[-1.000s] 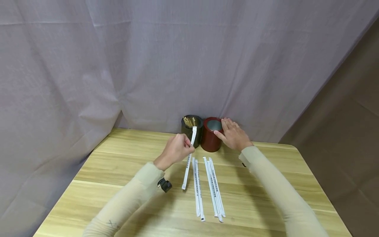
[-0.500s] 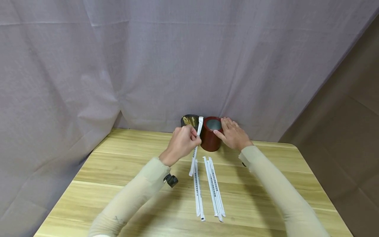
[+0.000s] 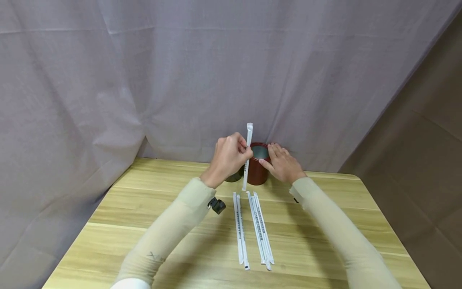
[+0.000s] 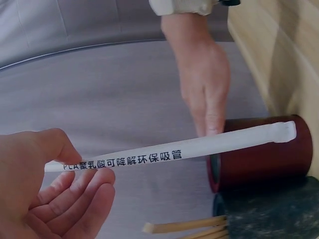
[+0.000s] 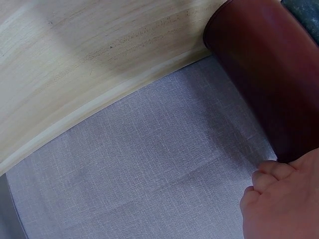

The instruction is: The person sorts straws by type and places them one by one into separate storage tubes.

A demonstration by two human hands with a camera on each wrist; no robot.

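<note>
- Head view: my left hand (image 3: 228,157) pinches a wrapped straw (image 3: 247,154) between thumb and fingers and holds it almost upright, its top end at 12 o'clock above the red cup (image 3: 257,168) and its lower end hanging just in front of the cup's left side. My right hand (image 3: 282,164) rests on the red cup from 3 o'clock, fingers straight along its rim and wall. A dark cup (image 3: 234,176) peeks out under my left hand, at 9 o'clock of the red one. More wrapped straws (image 3: 252,226) lie side by side on the counter (image 3: 108,224) at 6 o'clock of the cups.
- Left wrist view: my fingers (image 4: 75,194) curl round one end of the wrapped straw (image 4: 169,153); its far end crosses the red cup (image 4: 261,162), with wooden sticks (image 4: 182,228) in the dark cup (image 4: 269,214).
- Right wrist view: my fingertips (image 5: 271,169) touch the red cup (image 5: 259,64) by the curtain (image 5: 149,169).
</note>
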